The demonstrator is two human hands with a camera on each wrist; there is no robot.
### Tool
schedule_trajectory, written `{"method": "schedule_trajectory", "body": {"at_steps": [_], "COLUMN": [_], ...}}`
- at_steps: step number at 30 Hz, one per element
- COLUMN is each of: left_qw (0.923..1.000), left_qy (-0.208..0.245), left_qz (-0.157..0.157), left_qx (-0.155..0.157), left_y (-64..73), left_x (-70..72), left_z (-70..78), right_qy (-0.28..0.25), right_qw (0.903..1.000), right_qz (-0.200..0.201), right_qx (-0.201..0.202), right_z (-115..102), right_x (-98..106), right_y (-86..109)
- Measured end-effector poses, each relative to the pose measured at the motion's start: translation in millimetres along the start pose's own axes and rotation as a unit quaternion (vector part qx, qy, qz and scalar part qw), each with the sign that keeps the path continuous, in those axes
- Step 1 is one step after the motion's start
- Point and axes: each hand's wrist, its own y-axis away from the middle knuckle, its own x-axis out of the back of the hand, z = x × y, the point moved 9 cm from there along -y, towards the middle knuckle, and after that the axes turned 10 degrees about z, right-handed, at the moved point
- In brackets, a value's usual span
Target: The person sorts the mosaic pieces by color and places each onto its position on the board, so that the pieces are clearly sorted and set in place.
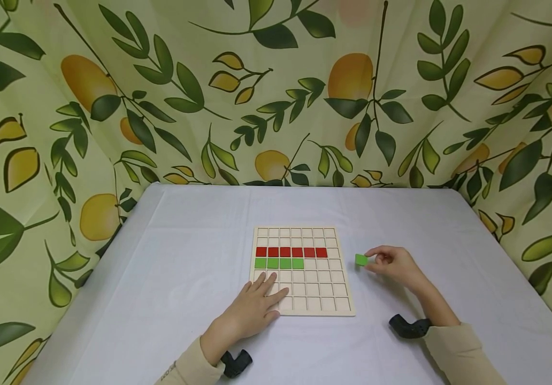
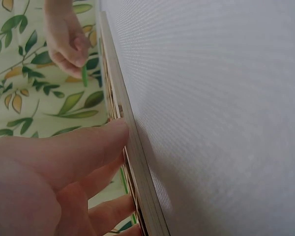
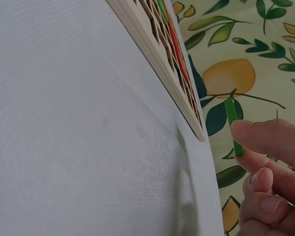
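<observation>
A thin green square tile point(image 1: 361, 260) is pinched between the thumb and a finger of my right hand point(image 1: 396, 266), just off the right side of a wooden grid board point(image 1: 345, 291). The right wrist view shows the same tile point(image 3: 233, 127) edge-on, raised above the table. On the board, a row of red tiles point(image 1: 285, 252) lies in the cells, and a shorter row of green tiles point(image 1: 278, 263) sits directly below it, starting from the left. My left hand point(image 1: 254, 307) rests with spread fingers on the board's lower left; its thumb point(image 2: 96, 142) touches the near edge.
The board lies on a table with a white cloth point(image 1: 189, 240). A patterned curtain point(image 1: 276, 107) with leaves and fruit hangs behind and at both sides. A black curved device point(image 1: 409, 326) is at the right wrist, another point(image 1: 236, 363) at the left.
</observation>
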Motion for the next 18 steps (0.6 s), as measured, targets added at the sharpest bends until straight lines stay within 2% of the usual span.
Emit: {"method": "schedule_trajectory", "body": {"at_steps": [18], "left_qw": [1.0], "left_qy": [0.0], "left_qz": [0.004], "left_qx": [-0.007], "left_y": [0.5], "left_x": [3.3], "left_z": [2.5], "right_qy": [-0.006], "right_qw": [0.9999], "right_qz": [-0.012], "right_qx": [0.006], "right_z": [-6.7], "right_x": [-11.0], "right_y": [-2.1]}}
